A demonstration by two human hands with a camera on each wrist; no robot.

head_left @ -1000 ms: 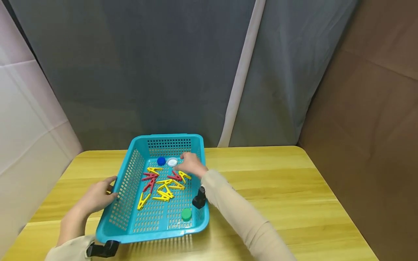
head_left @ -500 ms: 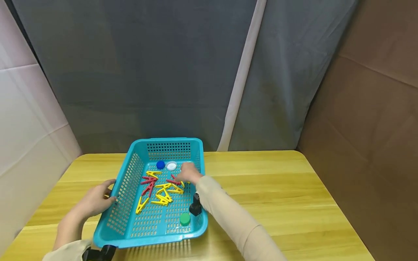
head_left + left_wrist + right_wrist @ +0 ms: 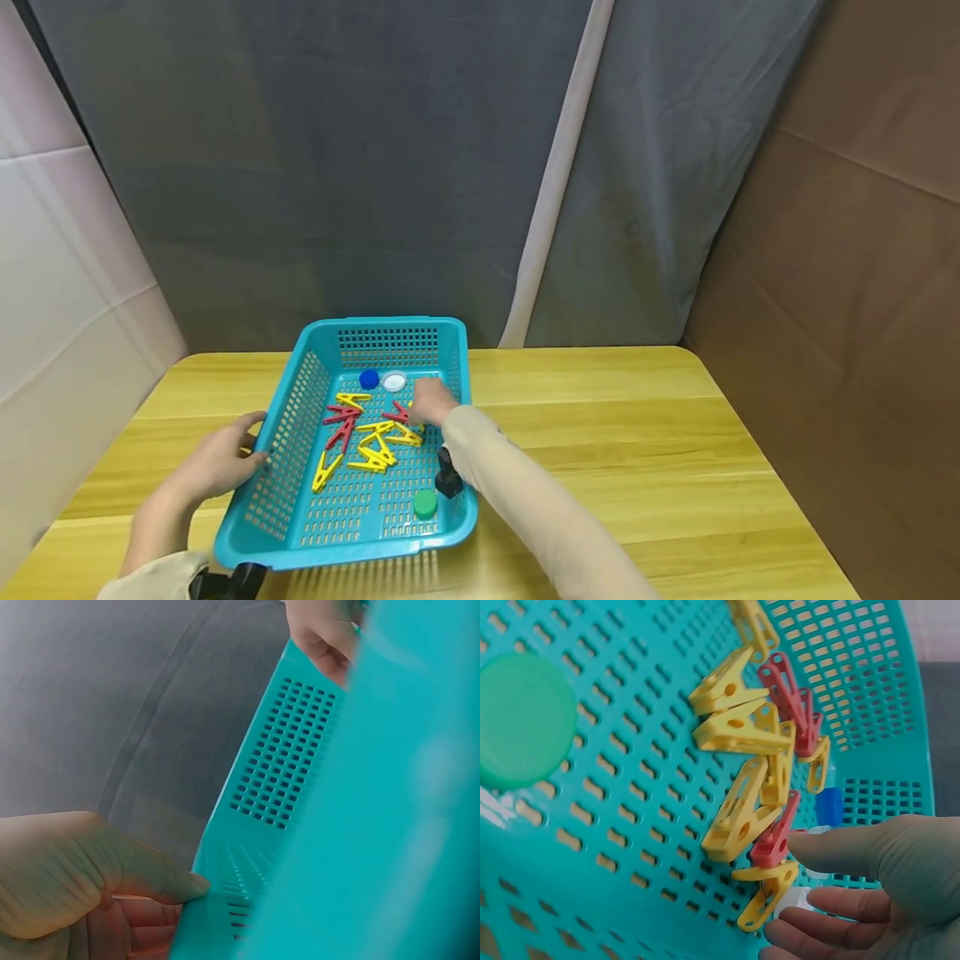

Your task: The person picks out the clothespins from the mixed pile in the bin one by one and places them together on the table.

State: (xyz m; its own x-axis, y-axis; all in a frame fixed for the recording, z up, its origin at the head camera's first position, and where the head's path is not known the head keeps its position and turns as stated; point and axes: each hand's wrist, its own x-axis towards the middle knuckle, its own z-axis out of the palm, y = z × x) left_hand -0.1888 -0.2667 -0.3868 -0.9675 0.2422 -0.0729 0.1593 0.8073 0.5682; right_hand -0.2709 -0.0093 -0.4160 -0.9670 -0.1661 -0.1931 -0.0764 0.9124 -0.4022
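A turquoise perforated plastic basket (image 3: 345, 547) holds several yellow clothespins (image 3: 377, 450), red clothespins (image 3: 342, 432), a blue cap (image 3: 369, 379), a white cap (image 3: 394, 382) and a green cap (image 3: 424, 503). My left hand (image 3: 225, 457) grips the basket's left side, thumb over the rim in the left wrist view. My right hand (image 3: 432, 402) reaches down inside, near the right wall. In the right wrist view its thumb and fingers are spread apart, with the thumb tip beside a red clothespin (image 3: 774, 844). Close by its fingertips are a yellow clothespin (image 3: 769, 896) and a small white piece (image 3: 793, 900).
The basket stands on a light wooden table (image 3: 600, 467). Grey cloth (image 3: 375, 167) hangs behind the table, a brown panel (image 3: 847, 292) rises on the right and a white one (image 3: 75, 292) on the left.
My right hand has lowered toward me from near the white cap, and now partly covers the clothespins at the right. My left hand keeps its grip. The whole view has shifted slightly.
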